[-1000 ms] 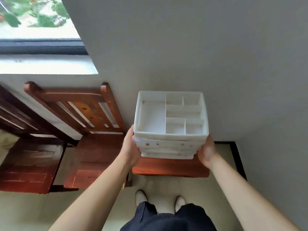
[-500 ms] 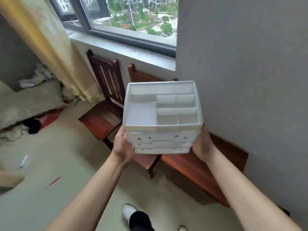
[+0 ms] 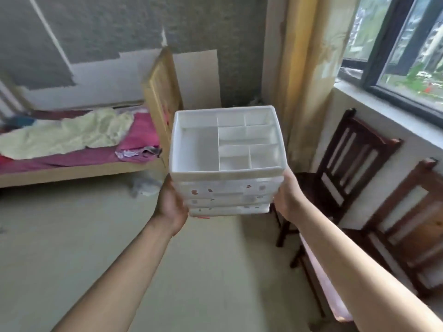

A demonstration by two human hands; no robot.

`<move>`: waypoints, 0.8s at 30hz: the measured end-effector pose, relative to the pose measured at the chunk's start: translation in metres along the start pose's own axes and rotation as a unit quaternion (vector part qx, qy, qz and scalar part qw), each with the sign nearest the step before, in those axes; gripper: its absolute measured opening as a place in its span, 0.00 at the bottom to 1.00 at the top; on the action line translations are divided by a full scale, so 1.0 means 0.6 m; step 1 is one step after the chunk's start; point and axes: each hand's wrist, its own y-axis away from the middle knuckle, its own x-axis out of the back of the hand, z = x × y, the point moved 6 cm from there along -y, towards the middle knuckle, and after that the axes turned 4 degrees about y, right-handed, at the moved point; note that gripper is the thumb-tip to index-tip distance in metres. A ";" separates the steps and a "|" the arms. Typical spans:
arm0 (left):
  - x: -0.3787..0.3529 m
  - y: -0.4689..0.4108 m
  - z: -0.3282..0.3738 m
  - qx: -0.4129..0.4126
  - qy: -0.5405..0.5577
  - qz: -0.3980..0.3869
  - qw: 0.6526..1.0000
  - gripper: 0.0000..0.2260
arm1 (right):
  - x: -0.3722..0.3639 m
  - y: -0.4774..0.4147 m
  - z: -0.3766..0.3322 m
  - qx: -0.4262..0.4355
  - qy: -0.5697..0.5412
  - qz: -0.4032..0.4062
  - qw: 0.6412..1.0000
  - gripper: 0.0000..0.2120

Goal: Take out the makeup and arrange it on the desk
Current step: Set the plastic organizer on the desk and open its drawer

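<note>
Organizer (image 3: pixel 227 188) now toward the bed (image 3: pixel 72 173).

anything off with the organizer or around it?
Nothing with the organizer: held roughly level between left hand and right hand, top compartments empty, nothing spilled. Only oddity: wall covering behind the bed is torn away in patches.

The organizer (image 3: pixel 225 172) is showing smooth white plastic with a soft sheen, its drawer fronts looking slightly translucent. The chair (image 3: pixel 374 129) is gleaming as dark varnished wood, while the blanket (image 3: pixel 72 133) is lying as crumpled matt cloth on the pale wooden bed (image 3: pixel 72 172).
</note>
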 end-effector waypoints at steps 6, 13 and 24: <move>0.269 -0.026 0.176 -0.087 -0.003 0.083 0.993 0.31 | -0.344 -0.169 0.038 -0.029 0.008 -0.124 0.992 0.18; 0.524 -0.043 0.282 -0.142 0.036 0.208 0.967 0.26 | -0.651 -0.301 0.128 -0.072 0.021 -0.235 0.969 0.21; 0.897 -0.234 0.406 -0.168 0.052 0.381 0.908 0.24 | -1.089 -0.595 0.287 -0.133 0.026 -0.394 0.909 0.23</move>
